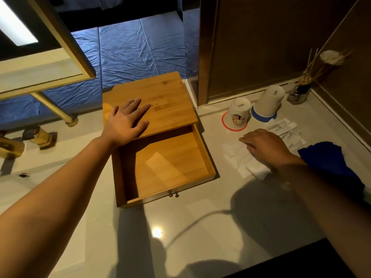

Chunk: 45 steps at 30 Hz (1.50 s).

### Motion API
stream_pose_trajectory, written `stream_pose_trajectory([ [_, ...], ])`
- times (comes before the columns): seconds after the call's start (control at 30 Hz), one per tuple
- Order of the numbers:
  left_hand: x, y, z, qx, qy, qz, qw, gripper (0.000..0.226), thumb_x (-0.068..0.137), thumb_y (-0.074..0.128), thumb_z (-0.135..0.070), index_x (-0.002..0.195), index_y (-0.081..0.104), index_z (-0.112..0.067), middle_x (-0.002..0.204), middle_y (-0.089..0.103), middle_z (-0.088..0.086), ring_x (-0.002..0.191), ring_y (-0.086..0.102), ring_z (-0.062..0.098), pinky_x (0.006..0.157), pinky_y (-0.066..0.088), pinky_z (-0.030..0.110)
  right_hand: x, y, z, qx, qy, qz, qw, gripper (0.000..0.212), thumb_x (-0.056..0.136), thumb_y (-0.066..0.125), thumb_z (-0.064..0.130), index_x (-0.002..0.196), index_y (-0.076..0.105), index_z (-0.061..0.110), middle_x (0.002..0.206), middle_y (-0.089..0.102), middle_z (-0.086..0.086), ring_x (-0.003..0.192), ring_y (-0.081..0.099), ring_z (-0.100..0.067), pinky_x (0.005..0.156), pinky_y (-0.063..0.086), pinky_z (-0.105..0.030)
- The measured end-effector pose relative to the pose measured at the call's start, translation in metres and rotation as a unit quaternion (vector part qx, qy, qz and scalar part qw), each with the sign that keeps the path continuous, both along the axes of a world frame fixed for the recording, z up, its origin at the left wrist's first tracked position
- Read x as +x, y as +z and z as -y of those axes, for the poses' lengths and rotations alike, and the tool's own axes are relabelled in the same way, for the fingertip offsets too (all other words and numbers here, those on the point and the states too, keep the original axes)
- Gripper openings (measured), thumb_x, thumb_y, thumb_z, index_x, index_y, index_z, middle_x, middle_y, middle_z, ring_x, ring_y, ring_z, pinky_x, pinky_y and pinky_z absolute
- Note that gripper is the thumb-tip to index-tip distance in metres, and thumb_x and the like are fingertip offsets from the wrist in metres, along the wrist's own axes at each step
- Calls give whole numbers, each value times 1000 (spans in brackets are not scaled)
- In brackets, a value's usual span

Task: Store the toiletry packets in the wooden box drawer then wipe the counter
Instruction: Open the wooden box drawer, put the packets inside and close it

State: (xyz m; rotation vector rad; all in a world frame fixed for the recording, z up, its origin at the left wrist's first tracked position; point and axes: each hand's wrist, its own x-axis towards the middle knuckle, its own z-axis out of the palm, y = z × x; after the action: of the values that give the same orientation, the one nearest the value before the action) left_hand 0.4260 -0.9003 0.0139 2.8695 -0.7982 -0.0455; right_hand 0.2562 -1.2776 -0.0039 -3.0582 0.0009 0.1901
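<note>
A wooden box (170,101) stands on the white counter (180,227). Its drawer (172,167) is pulled out toward me and is empty inside. My left hand (126,121) lies flat on the box lid, fingers spread. Several white toiletry packets (285,133) are scattered on the counter right of the drawer. My right hand (265,145) hovers low over them, fingers curled down onto the pile; whether it grips one is hidden. A blue cloth (329,163) lies just right of that hand, partly under my forearm.
Two upturned cups (240,113) (270,101) stand on coasters behind the packets. A reed diffuser (299,93) sits in the back right corner. A gold tap (12,147) and a basin are at the left. A mirror rises behind the box.
</note>
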Motion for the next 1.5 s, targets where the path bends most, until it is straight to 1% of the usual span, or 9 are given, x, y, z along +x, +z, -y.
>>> stream_pose_trajectory([
  [0.23,0,2,1,-3,1,-5,1000,59,88,27,-58,144,23,-41,159,17,0,147,10,19,115,7,52,-5,-1,-5,1,29,46,999,28,90,58,15,116,64,14,117,67,-11,107,60,-26,92,47,-36],
  [0.37,2,0,-1,-5,-2,-2,1000,59,88,26,-59,144,22,-43,159,18,-1,147,11,19,115,8,53,-4,27,-30,96,-10,183,978,24,84,65,5,107,67,4,107,70,-19,100,63,-33,92,48,-41],
  [0.47,4,-4,-2,-5,-5,3,1000,58,88,26,-60,143,22,-45,159,19,-1,147,12,19,114,9,54,4,69,-78,145,88,337,926,17,83,62,3,97,70,-1,92,73,-19,87,68,-31,83,52,-37],
  [0.57,5,-5,-3,-6,-9,10,1000,58,87,26,-60,143,23,-45,158,21,0,147,14,20,114,11,55,5,95,-143,158,241,373,882,17,83,60,11,90,71,1,84,74,-15,79,69,-25,75,55,-33],
  [0.77,3,-6,-2,-15,-8,17,1000,57,88,29,-57,143,26,-41,158,22,1,146,15,21,113,11,55,-2,68,-220,141,384,253,877,20,75,73,10,94,70,5,86,72,-11,80,67,-23,68,58,-34],
  [1.13,4,-6,-1,-23,-9,27,999,58,87,32,-56,143,27,-41,158,23,1,146,16,21,113,12,54,42,19,-239,46,291,157,943,23,65,77,8,86,71,11,78,69,-5,74,64,-20,55,50,-27],
  [1.23,3,-6,-2,-27,-9,27,999,58,87,32,-56,143,27,-41,157,23,2,146,16,21,113,11,55,50,19,-247,32,248,68,966,31,81,64,11,111,61,10,107,63,-11,100,57,-26,70,51,-34],
  [1.33,3,-7,-2,-30,-8,24,999,57,88,31,-57,143,26,-41,158,22,1,146,15,20,113,10,54,36,20,-238,13,178,-12,984,48,94,43,38,139,35,22,138,45,-16,127,38,-34,97,39,-46],
  [1.5,4,-7,-2,-31,-7,19,999,57,88,29,-58,143,25,-42,158,20,-1,147,13,19,114,7,53,19,21,-219,-39,106,-174,978,63,88,20,66,145,5,42,159,1,-10,143,0,-42,112,12,-61],
])
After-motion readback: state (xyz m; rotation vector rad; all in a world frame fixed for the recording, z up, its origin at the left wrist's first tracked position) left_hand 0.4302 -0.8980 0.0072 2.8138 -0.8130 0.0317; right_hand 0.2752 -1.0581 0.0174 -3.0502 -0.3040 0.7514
